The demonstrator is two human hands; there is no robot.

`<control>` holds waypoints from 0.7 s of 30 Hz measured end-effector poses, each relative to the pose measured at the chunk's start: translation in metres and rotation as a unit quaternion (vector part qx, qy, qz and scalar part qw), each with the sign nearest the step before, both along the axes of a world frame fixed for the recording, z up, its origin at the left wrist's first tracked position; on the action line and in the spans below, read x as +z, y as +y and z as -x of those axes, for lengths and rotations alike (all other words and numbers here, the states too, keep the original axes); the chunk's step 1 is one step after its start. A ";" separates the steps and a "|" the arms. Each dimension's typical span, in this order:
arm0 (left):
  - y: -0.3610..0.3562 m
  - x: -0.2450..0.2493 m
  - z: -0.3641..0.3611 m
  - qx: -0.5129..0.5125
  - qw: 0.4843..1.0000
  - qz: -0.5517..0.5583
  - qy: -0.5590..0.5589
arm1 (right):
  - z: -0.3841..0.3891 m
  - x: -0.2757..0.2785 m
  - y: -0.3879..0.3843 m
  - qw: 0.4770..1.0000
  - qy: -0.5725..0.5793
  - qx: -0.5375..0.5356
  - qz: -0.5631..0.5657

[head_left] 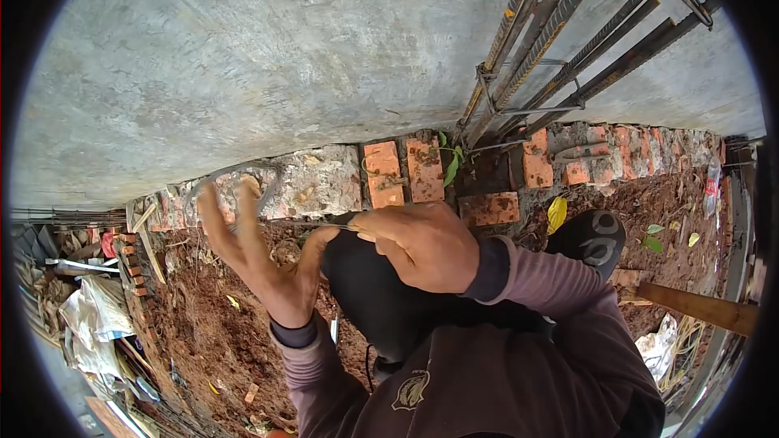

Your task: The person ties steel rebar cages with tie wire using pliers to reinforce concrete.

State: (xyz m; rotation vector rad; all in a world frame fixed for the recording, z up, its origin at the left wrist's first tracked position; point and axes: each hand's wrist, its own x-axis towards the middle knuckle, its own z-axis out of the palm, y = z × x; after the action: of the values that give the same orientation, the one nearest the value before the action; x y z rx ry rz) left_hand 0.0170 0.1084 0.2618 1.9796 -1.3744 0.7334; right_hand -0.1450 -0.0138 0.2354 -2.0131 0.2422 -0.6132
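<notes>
My left hand (272, 272) is raised over the brick course with its fingers spread and its thumb pointing toward the other hand. A blurred dark loop of thin wire (273, 195) curves around its fingertips. My right hand (426, 247) is closed in a pinch, back of the hand up, above my dark-clad knee. From its fingertips a thin wire (329, 225) runs left, past the left thumb. Under the left fingers lies the mortar-covered top of the brick course (324, 178).
Upright ribbed steel bars (535, 40) with tie rings rise against the grey wall (243, 57). Loose red bricks (426, 169) and a green plant (453, 164) line its foot. A wooden plank (698, 308) lies right; scrap sheeting (93, 308) piles up left on reddish soil.
</notes>
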 end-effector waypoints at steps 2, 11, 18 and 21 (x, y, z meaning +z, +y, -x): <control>-0.001 -0.014 0.005 0.044 0.985 0.146 0.082 | -0.021 -0.005 0.010 0.996 -0.048 -0.016 -0.079; -0.019 -0.032 0.029 -0.156 0.723 0.225 0.634 | -0.032 -0.020 0.024 0.961 -0.002 -0.018 -0.274; -0.036 -0.024 0.016 -0.242 0.594 0.235 0.730 | -0.012 -0.034 0.002 0.950 0.032 0.032 -0.309; -0.044 -0.021 0.017 -0.256 0.566 0.247 0.744 | -0.002 -0.029 -0.008 0.948 0.070 0.034 -0.308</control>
State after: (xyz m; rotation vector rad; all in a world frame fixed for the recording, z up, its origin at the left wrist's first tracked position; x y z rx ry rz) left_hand -0.0003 0.0642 0.2409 0.8972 -0.4039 -0.7457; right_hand -0.1431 -0.0219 0.2061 -1.4487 0.3943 -0.2954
